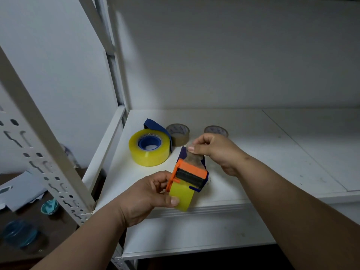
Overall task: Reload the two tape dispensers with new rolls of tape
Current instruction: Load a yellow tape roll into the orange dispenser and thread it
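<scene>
Left hand [148, 193] is closest to the camera, fingers and thumb curled round the yellow roll of tape loaded in the handheld orange-and-blue plastic tape dispenser [190, 175], held just above the front edge of the white metal shelf [272, 152]. Right hand [216, 151] pinches the loose clear tape end [192, 157] between thumb and fingertips, just past the orange cutter end.

My guess is this is the threading bit. I'd keep the strip flat and straight over the roller, pull gently so it doesn't fold onto itself, and stay off the serrated blade.

Further back toward the left edge sits the second blue dispenser with a fat yellowish roll [149, 149], looks loaded. Two small brownish tape rolls [178, 134] stand near the middle, apart from both hands.
</scene>
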